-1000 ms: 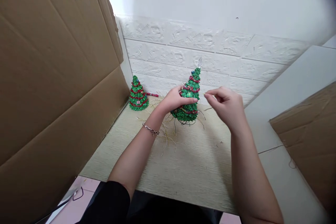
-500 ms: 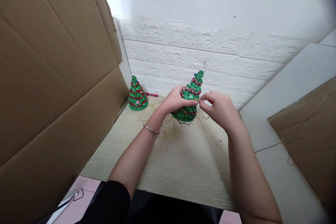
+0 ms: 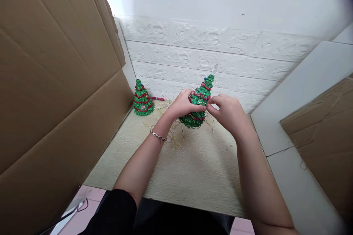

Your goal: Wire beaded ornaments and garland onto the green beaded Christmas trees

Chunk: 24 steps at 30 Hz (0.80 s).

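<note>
A small green beaded Christmas tree (image 3: 203,93) with red garlands and a clear pointed tip leans to the right over the table. My left hand (image 3: 184,104) is wrapped round its middle from the left, the thumb lying across the front. Against the tree's right side, my right hand (image 3: 226,112) pinches thumb and forefinger together at the left thumb's tip. What sits between those fingers is too small to name. Loose thin wires (image 3: 176,141), white and yellowish, spread on the table around the tree's base.
A second, similar beaded tree (image 3: 143,99) stands upright at the back left, with a thin red stick-like item (image 3: 157,98) beside it. Tall cardboard (image 3: 82,117) walls off the left; more cardboard (image 3: 325,132) leans at the right. A white brick-pattern wall (image 3: 198,36) closes the back.
My right hand has shifted slightly left, closer against the tree. The left hand keeps its hold, and the whole view has drifted a little.
</note>
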Available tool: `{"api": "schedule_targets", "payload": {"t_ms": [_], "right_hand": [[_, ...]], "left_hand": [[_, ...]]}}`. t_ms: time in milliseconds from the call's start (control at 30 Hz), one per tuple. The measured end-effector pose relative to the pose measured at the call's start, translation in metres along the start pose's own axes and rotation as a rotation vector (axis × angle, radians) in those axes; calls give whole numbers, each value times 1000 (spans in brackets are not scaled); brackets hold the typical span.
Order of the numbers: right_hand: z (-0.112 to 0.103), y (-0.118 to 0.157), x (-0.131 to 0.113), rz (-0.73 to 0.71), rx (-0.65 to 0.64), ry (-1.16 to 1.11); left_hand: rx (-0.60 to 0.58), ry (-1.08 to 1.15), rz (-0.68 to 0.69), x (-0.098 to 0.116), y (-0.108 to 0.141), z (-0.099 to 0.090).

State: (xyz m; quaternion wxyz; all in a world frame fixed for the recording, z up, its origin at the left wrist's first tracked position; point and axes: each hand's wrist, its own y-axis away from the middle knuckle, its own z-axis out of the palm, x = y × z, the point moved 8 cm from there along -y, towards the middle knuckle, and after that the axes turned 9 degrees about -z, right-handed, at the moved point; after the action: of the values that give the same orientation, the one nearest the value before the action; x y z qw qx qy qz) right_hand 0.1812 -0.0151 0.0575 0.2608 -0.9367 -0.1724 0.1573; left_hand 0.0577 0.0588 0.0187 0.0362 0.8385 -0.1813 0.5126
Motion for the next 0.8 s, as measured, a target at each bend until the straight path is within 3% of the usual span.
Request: {"api": "schedule_targets", "payload": {"t_ms": [267,467,600,800], "right_hand": [[5,-3,-7,44,101,-279],[5,-6,-7,-79,215,-230],[7,-6,-10,-156,264,-199],[9,-5,-6,-98,265,-252]], "left_hand": [[54,14,19,5,0,-8],[-9,267,-12,3,1,-6],[11,286,-29,4,3,-8],[36,317,-30,-2,0,-10]]}}
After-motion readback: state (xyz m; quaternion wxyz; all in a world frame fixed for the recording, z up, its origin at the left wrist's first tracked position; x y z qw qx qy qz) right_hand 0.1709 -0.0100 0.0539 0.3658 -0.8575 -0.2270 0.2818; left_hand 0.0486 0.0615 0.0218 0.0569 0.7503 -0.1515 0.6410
